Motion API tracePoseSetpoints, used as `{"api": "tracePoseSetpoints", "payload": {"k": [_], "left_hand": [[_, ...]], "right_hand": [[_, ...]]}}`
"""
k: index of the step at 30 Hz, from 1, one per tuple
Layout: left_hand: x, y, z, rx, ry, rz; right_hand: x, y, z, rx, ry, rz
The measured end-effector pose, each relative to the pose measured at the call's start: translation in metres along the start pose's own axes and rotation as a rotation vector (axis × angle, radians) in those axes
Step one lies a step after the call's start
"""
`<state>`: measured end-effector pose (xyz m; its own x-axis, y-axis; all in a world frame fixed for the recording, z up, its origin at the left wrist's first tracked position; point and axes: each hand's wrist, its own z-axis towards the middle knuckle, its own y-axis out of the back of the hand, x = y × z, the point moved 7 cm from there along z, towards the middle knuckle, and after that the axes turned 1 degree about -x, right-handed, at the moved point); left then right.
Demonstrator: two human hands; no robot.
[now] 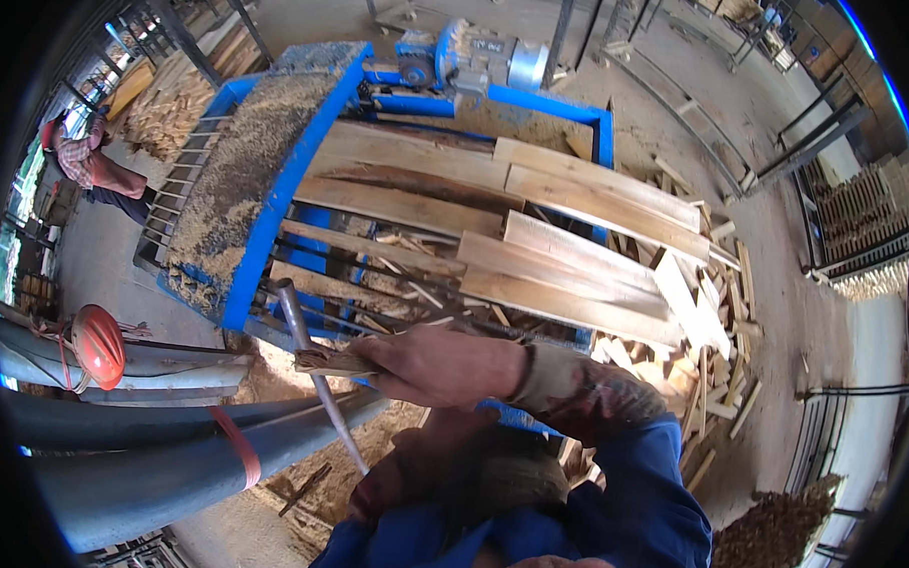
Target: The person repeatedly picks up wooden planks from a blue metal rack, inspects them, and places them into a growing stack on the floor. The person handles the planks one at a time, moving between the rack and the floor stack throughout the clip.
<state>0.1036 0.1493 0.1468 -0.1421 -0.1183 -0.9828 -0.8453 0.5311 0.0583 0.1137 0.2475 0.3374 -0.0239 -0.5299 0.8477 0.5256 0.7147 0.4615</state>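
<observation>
My right hand reaches across from the right and grips a rough-edged piece of wood between thumb and fingers. The wood's end sticks out leftward, beside a slanting metal pipe. Below my right wrist, my left hand lies in shadow and is partly covered, so what it holds is unclear. Ahead is a blue-framed machine whose sloping top is coated in sawdust. Several sawn boards lie side by side over its dark bars, some overlapping.
Offcuts are heaped at the right of the machine. A motor sits on the far frame. Large grey ducts run at lower left, near an orange hard hat. Another person stands beyond the machine's left end.
</observation>
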Motion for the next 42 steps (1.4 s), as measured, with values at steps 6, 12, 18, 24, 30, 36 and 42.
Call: {"api": "tracePoseSetpoints", "payload": {"k": [6, 12, 18, 24, 30, 36, 42], "left_hand": [[0.019, -0.012, -0.017, -0.092, 0.065, -0.608], [0.028, 0.037, -0.019, -0.376, 0.133, -0.557], [0.07, 0.066, 0.029, -0.425, 0.31, -0.305], [0.082, 0.045, 0.086, -0.48, 0.182, 0.163], [0.081, -0.042, 0.097, -0.241, 0.234, 0.169], [0.054, -0.169, 0.153, 0.133, 0.031, 0.204], [0.055, -0.277, 0.197, 0.399, -0.129, 0.166]], "right_hand": [[-0.061, -0.05, -0.017, -0.178, -0.193, -0.027], [-0.117, -0.066, -0.137, -0.292, -0.565, -0.017], [-0.122, -0.132, -0.197, -0.48, -0.673, 0.309], [-0.163, -0.137, -0.224, -0.697, -0.83, 0.926], [-0.131, -0.136, -0.301, -0.802, -0.779, 1.0], [-0.1, -0.141, -0.388, -1.29, -0.87, 0.876], [-0.092, -0.082, -0.495, -1.663, -0.821, 0.573]]}}
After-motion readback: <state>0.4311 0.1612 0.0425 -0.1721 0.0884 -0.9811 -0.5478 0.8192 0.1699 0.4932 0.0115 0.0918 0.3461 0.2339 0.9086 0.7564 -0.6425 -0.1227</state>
